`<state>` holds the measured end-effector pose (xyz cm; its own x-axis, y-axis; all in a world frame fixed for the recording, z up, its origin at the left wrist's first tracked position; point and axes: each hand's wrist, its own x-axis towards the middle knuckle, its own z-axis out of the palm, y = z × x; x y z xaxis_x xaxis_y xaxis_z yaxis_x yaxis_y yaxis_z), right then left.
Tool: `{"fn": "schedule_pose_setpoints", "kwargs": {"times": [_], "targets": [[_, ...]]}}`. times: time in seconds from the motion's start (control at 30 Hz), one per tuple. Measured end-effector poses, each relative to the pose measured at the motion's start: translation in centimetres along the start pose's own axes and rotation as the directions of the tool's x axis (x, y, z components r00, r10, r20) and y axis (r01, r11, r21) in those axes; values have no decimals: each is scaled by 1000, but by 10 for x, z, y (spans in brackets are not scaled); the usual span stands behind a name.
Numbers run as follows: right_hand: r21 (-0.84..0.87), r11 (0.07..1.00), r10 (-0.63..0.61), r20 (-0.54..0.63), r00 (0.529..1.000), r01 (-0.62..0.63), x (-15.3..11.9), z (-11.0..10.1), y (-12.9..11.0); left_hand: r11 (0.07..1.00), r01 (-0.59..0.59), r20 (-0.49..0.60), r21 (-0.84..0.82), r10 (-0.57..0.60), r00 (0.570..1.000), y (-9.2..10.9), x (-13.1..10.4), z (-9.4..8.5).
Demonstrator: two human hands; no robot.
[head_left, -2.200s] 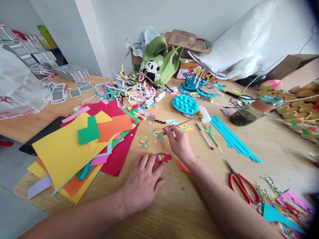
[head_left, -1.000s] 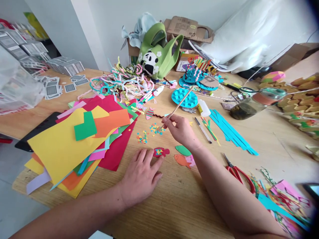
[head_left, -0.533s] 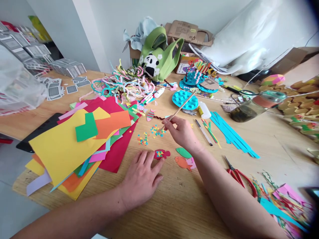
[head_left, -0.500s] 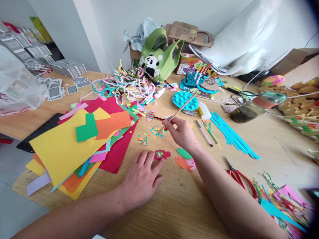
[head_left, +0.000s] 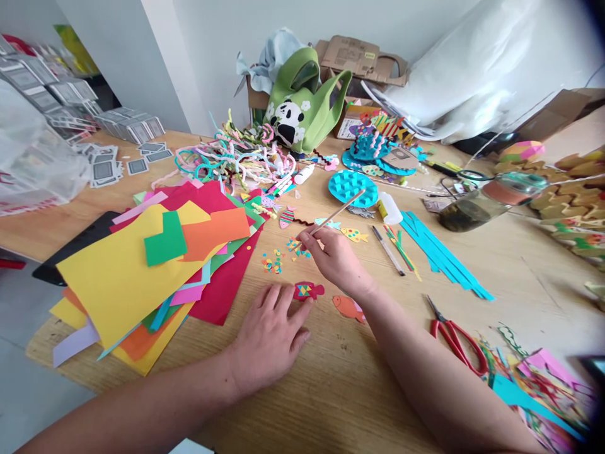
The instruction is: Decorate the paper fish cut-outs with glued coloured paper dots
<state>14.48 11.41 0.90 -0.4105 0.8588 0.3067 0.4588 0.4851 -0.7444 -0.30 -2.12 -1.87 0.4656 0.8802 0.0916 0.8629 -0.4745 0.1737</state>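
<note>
My left hand (head_left: pixel 270 334) lies flat on the table, fingers spread, with fingertips at the edge of a red paper fish (head_left: pixel 309 290) decorated with small coloured triangles. In my right hand (head_left: pixel 338 258) is a thin wooden stick (head_left: pixel 344 207), pinched between thumb and fingers and slanting up to the right. Its lower end is over a scatter of tiny yellow, blue and orange paper bits (head_left: pixel 293 244). A second group of paper bits (head_left: pixel 272 261) lies just left of that. An orange paper fish (head_left: pixel 347 308) rests under my right forearm, partly covering a pink one.
Stacked coloured paper (head_left: pixel 127 271) fills the left. Red-handled scissors (head_left: pixel 456 343) and paper scraps (head_left: pixel 529 384) lie at right front. Blue strips (head_left: pixel 444 255), a pen (head_left: pixel 388 251), a glue bottle (head_left: pixel 388 208) and a glass jar (head_left: pixel 491 202) stand or lie farther back.
My right hand has moved slightly left and down with the stick, its lower end now nearer the left of the bits. The forearm now hides the green fish. My left hand stays put.
</note>
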Motion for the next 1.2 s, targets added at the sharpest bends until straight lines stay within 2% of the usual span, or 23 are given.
{"fn": "schedule_pose_setpoints", "kwargs": {"times": [0.33, 0.57, 0.83, 1.07, 1.2], "targets": [[-3, 999, 40, -17, 999, -40, 1, -4, 0, 1000, 0, 5, 0, 0, 1000, -1, 0, 2], [-78, 994, 72, -95, 993, -79, 4, -11, 3, 1000, -5, -3, 4, 5, 1000, 0, -1, 2], [-144, 985, 80, -76, 994, -90, 4, -16, 2, 1000, -4, 2, -6, 4, 1000, 0, -2, 2], [-98, 989, 103, -109, 989, -114, 6, -24, 3, 1000, -1, 9, 0, 1, 1000, 0, -1, 3], [-73, 992, 97, -75, 993, -102, 4, -19, 2, 1000, -5, 6, 5, 5, 1000, 0, -1, 2]]}}
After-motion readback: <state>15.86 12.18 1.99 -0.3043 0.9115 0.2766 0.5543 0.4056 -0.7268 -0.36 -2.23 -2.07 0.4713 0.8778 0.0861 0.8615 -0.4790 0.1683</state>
